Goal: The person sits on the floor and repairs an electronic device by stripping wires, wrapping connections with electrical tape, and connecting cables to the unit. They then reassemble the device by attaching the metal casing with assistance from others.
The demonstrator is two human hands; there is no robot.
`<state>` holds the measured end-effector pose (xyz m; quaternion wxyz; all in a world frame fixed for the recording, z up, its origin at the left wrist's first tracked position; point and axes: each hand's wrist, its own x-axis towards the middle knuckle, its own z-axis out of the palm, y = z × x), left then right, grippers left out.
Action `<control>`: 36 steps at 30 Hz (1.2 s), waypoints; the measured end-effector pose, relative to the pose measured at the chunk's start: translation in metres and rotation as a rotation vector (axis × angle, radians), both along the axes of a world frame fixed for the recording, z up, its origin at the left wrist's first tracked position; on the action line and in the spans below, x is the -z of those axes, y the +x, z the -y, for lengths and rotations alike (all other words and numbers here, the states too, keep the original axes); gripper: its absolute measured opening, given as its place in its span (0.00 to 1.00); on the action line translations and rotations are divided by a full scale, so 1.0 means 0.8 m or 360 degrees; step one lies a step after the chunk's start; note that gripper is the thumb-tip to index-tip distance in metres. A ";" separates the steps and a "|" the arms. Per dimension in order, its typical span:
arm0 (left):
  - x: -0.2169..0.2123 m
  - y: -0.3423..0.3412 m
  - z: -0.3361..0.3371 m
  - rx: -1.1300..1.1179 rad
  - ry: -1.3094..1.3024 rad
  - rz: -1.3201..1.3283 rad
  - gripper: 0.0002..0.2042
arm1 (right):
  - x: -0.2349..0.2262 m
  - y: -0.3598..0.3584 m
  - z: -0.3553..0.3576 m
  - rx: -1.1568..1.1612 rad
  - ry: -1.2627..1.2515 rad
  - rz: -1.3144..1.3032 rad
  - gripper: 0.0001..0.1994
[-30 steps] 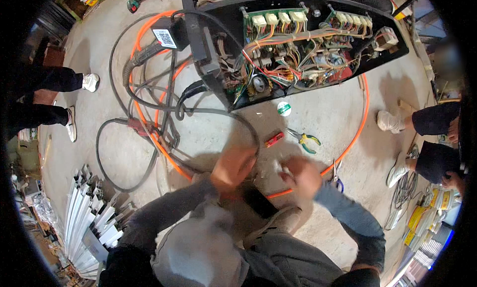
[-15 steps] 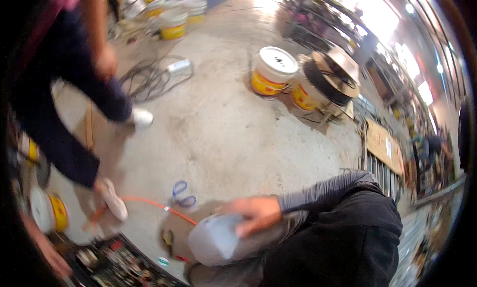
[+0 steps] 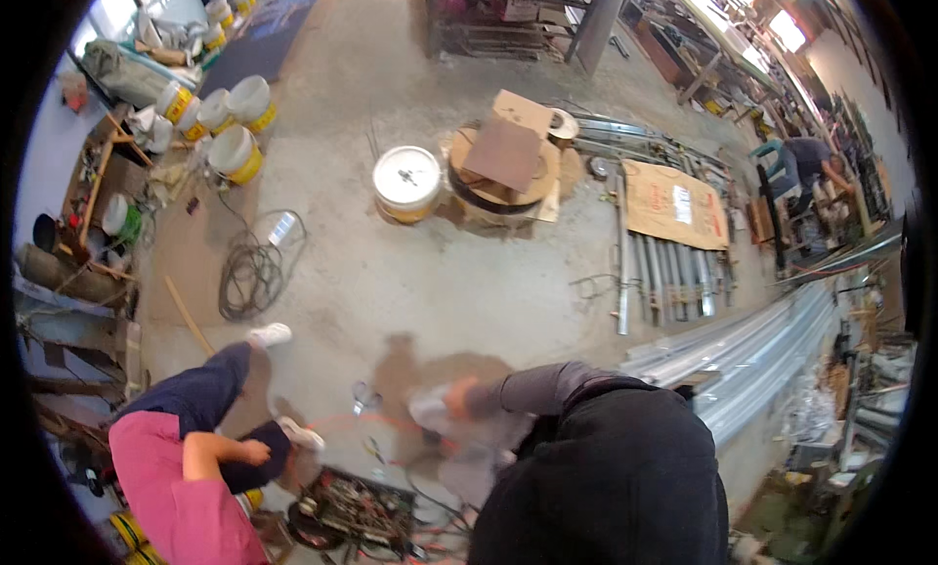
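My right hand (image 3: 459, 399) reaches out to the left at the end of a grey sleeve, beside my black-clad torso (image 3: 611, 477). Blur smears its fingers. It lies against a pale grey rounded shape (image 3: 427, 407) that looks like my trouser knee. No held object can be made out. My left hand does not show. Past the knee, blue-handled scissors (image 3: 364, 399) lie on the concrete floor. Lower down is an open black toolbox (image 3: 357, 506) crammed with tools and small parts.
A person in a pink shirt (image 3: 186, 467) stands at the lower left. Further off are a lidded bucket (image 3: 406, 179), a cable spool (image 3: 493, 198) and a coiled cable (image 3: 256, 277). Metal profiles (image 3: 757, 345) lie to the right. Another person (image 3: 816, 164) works at the far right.
The view has swung, bringing more of the right side and my torso in. My right hand, earlier spread over the grey shape, is now blurrier. The person in pink appears lower in the picture.
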<state>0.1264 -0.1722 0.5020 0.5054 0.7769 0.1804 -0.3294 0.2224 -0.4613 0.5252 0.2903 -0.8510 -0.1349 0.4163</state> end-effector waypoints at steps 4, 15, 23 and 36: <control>-0.112 -0.170 0.088 -0.0869 0.0096 -0.0067 0.26 | -0.110 0.003 0.109 0.0236 0.0020 0.0031 0.24; -0.173 -0.324 0.561 -0.2034 0.0690 0.0471 0.24 | -0.192 0.011 0.368 -0.0645 0.0429 -0.0088 0.13; -0.207 -0.227 1.061 -0.3829 0.0374 0.0092 0.20 | -0.122 0.206 0.539 -0.2411 -0.0201 0.0296 0.17; -0.268 -0.190 1.311 -0.4734 -0.0277 0.0298 0.16 | -0.055 -0.077 0.435 -0.3533 -0.0046 -0.0194 0.21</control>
